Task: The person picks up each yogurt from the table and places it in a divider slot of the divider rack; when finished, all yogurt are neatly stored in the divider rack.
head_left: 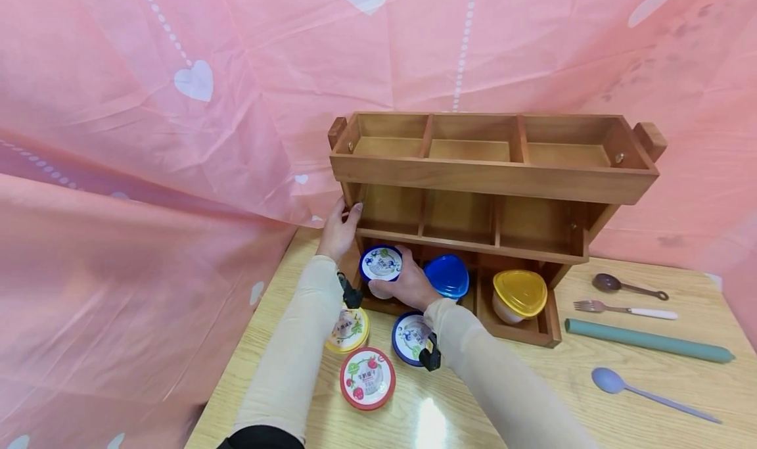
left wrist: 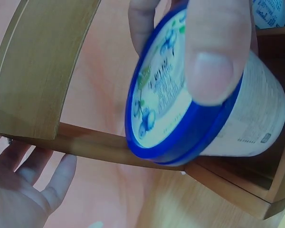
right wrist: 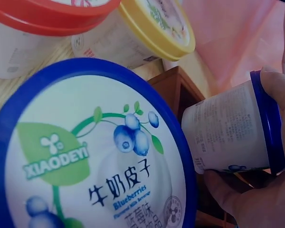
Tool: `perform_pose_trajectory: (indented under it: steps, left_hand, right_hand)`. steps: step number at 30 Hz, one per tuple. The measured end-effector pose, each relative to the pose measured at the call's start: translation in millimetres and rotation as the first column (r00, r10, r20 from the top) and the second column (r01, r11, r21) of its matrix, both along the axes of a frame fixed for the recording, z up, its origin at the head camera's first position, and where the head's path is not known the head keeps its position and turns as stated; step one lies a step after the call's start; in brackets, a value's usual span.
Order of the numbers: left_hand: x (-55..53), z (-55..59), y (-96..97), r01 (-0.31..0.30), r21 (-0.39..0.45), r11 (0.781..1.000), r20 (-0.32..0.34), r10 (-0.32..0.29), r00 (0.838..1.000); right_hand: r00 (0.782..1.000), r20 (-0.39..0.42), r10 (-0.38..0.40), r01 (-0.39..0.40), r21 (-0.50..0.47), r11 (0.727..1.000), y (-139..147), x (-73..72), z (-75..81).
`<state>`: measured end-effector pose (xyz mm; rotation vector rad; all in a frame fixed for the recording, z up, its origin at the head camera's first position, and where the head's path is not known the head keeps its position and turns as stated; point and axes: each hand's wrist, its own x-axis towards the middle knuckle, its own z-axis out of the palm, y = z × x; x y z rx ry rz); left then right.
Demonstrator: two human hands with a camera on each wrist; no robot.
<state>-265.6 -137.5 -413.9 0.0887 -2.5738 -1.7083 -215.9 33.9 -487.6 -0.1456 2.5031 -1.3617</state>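
My right hand (head_left: 414, 283) grips a tub with a blue lid (head_left: 381, 263) by its rim, at the bottom-left compartment of the wooden shelf. Blueberries are printed on its lid (left wrist: 156, 90), and the white body (right wrist: 225, 128) tilts in the wrist views. My left hand (head_left: 338, 233) holds the shelf's left side at the middle tier, thumb in front and fingers outside. A second blueberry tub (right wrist: 99, 156) stands on the table below my right wrist. Beside it are a red-lidded tub (head_left: 368, 378) and a yellow-lidded tub (head_left: 349, 330), partly behind my left sleeve.
The three-tier wooden shelf (head_left: 491, 179) has dividers in each tier. Its bottom tier holds a blue-lidded container (head_left: 447, 277) and a yellow-lidded container (head_left: 520, 294). At the right lie a brown spoon (head_left: 629, 287), a fork (head_left: 627, 309), a green tube (head_left: 650, 340) and a purple spoon (head_left: 653, 396).
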Motion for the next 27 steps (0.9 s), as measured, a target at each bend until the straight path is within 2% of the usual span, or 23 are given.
perform_pose_trajectory:
  steps: [5,15,22,27]
  left_hand:
    - [0.4,0.0,-0.4,-0.002,-0.015,1.0,-0.031,0.002,1.0]
    - [0.5,0.0,-0.5,-0.006,-0.02,1.0,0.006,0.006,1.0]
    - [-0.7,-0.8,-0.4,-0.006,-0.028,1.0,-0.014,0.005,1.0]
    - [-0.6,-0.9,-1.0,-0.009,-0.028,1.0,-0.002,0.009,1.0]
  right_hand:
    - [1.0,-0.017,0.013,-0.013,0.008,1.0,-4.2,-3.0,-6.1]
    - [1.0,-0.022,-0.008,0.009,0.074,0.997,-11.1,-10.3,-19.1]
    - [1.0,-0.019,-0.013,0.014,0.081,0.997,-8.8,-12.7,-24.2]
    - [1.0,0.003,-0.01,0.009,0.101,0.995,-9.0,-14.3,-26.6]
